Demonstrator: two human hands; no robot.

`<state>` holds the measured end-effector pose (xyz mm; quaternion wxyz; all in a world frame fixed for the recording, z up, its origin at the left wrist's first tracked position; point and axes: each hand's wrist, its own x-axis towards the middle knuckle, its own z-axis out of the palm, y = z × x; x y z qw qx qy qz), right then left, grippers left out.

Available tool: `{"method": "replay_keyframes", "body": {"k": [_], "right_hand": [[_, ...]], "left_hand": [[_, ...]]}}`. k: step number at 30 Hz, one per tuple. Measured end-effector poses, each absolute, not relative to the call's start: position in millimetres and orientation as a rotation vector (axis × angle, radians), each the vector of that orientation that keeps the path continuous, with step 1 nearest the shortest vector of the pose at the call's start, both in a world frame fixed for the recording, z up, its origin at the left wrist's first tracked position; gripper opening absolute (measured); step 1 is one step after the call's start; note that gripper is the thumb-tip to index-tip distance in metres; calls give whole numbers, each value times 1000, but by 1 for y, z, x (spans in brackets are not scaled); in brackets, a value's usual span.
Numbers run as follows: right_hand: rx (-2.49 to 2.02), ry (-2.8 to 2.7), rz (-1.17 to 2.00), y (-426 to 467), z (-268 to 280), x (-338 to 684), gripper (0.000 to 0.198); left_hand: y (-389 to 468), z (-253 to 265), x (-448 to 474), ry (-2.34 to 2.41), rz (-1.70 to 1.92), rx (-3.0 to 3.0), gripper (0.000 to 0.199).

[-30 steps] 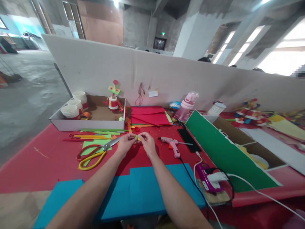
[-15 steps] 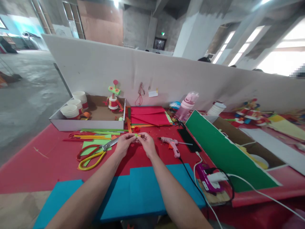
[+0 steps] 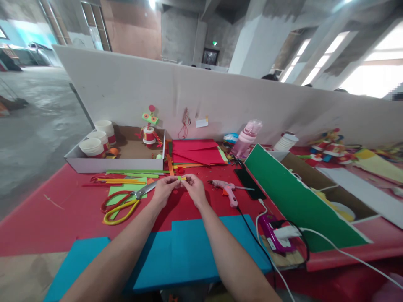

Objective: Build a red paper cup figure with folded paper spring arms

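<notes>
My left hand (image 3: pixel 164 191) and my right hand (image 3: pixel 194 189) meet above the red table, fingertips pinched together. Between them is a small piece of green and yellow paper (image 3: pixel 179 178), held by both hands and partly covered by the fingers. Just left of my left hand lie large scissors (image 3: pixel 127 204) with one red and one yellow handle, their blades pointing toward that hand. A pink hot glue gun (image 3: pixel 227 189) rests to the right of my right hand. An orange paper strip (image 3: pixel 170 165) lies just beyond my fingers.
A cardboard box (image 3: pixel 115 165) with paper cups and a cup figure (image 3: pixel 150 134) stands at back left. Red paper sheets (image 3: pixel 197 151) lie behind my hands, blue sheets (image 3: pixel 189 247) in front. To the right are a phone (image 3: pixel 250 184), cables, a purple power strip (image 3: pixel 273 237) and a green-sided box (image 3: pixel 299 205).
Both hands stay nearly in place. A little more of the yellow part of the paper shows between my fingers now. The view has shifted very slightly.
</notes>
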<state>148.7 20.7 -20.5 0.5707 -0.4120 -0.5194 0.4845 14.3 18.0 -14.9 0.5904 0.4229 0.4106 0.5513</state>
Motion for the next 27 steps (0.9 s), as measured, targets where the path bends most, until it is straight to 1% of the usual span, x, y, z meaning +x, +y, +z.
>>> {"method": "replay_keyframes", "body": {"k": [6,13,19,21,25,27], "right_hand": [[-1007,-1251,1088,20,-21,150,17],[-964,-1153,1165,22,-23,147,24],[-985,-1181,1119,22,-26,146,26],[-966,-1149,1161,21,-25,146,28],[-894,-1019,1343,21,-24,145,38],[-865,-968,1404,21,-23,146,39]], "left_hand": [[16,-11,14,961,1282,1007,28],[16,-12,16,973,1305,957,31],[16,-12,17,940,1319,940,30],[16,-12,17,950,1326,930,31],[16,-11,16,953,1315,906,32],[15,-10,16,940,1306,903,33]]}}
